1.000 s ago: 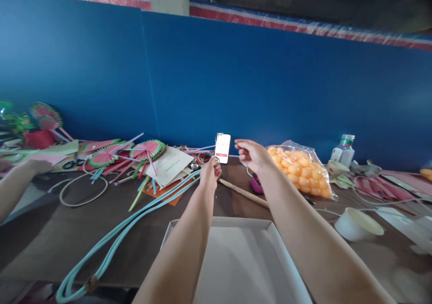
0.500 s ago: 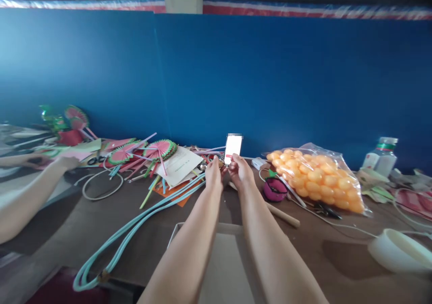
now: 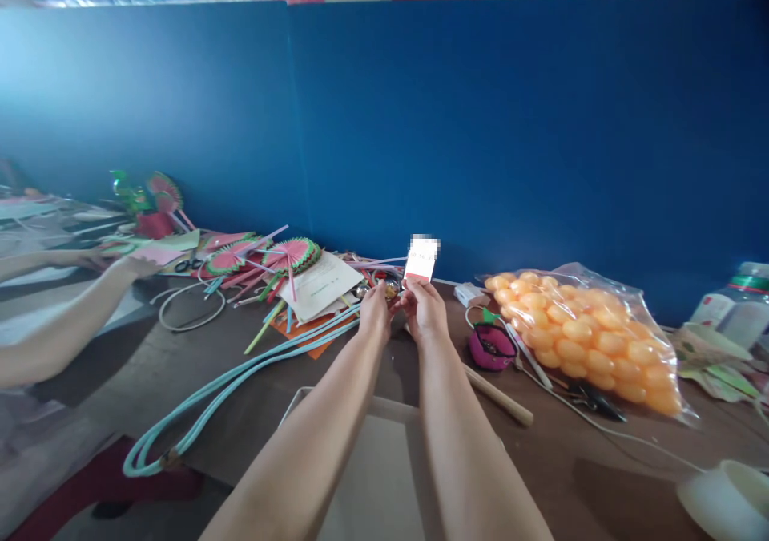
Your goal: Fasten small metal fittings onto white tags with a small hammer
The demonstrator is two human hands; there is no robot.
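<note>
My left hand point(image 3: 373, 314) and my right hand point(image 3: 425, 310) meet over the brown table point(image 3: 252, 413), fingertips pinched together. Between them shows a small gold, shiny object point(image 3: 392, 289), too small to name. My left hand grips it and my right fingers touch it from the other side. Just behind my fingertips a phone point(image 3: 421, 259) with a lit white screen stands upright against the blue wall point(image 3: 481, 140). A white paper sheet point(image 3: 321, 282) lies to the left of my hands.
A bag of orange balls point(image 3: 589, 337), a pink pouch point(image 3: 488, 346), a wooden stick point(image 3: 498, 397) and a bottle point(image 3: 730, 308) lie right. Light-blue tubing point(image 3: 228, 385), pink-green paper fans point(image 3: 288, 254) and another person's arm point(image 3: 66, 329) are left. A white tray point(image 3: 372, 477) sits before me.
My right hand came in from beside the phone and joined my left hand at the small gold object. The view has swung left, so the bag and bottle sit further right.
</note>
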